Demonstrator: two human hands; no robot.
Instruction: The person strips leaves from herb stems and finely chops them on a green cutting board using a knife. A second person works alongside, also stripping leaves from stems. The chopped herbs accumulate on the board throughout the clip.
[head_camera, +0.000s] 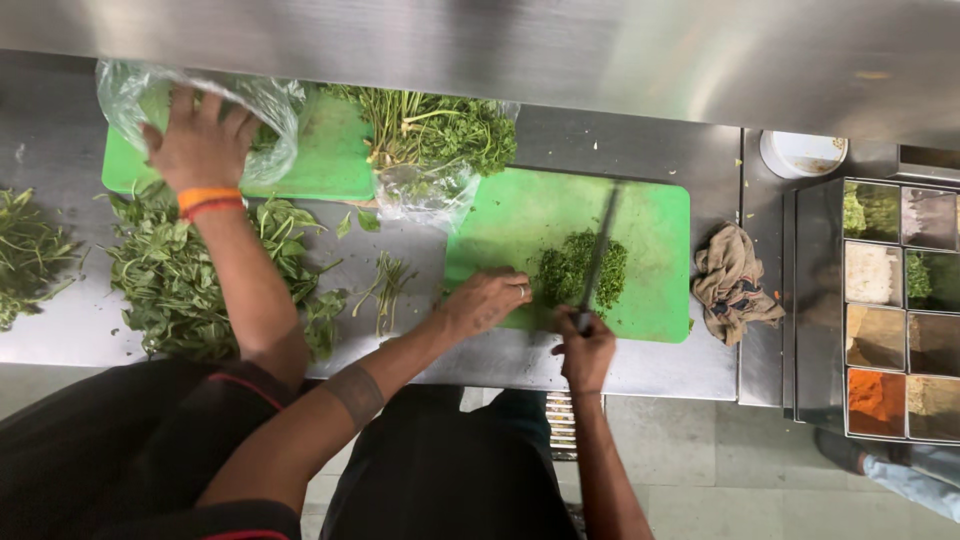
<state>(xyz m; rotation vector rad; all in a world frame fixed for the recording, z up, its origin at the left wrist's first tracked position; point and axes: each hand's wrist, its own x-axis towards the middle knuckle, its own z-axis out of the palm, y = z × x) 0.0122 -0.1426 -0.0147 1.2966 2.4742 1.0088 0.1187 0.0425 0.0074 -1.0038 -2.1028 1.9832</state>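
A pile of chopped green herbs (580, 270) lies on the green cutting board (660, 215) at the counter's (680, 370) front edge. A knife (598, 255) is laid across the pile, its handle enclosed by the fully curled fingers of the right hand (585, 350). The left hand (482, 300) is rested on the board just beside the herbs, fingers loosely bent and holding nothing. Farther left, a co-worker's hand (198, 145) is pressed on a plastic bag (255, 105), near loose leafy greens (175, 275).
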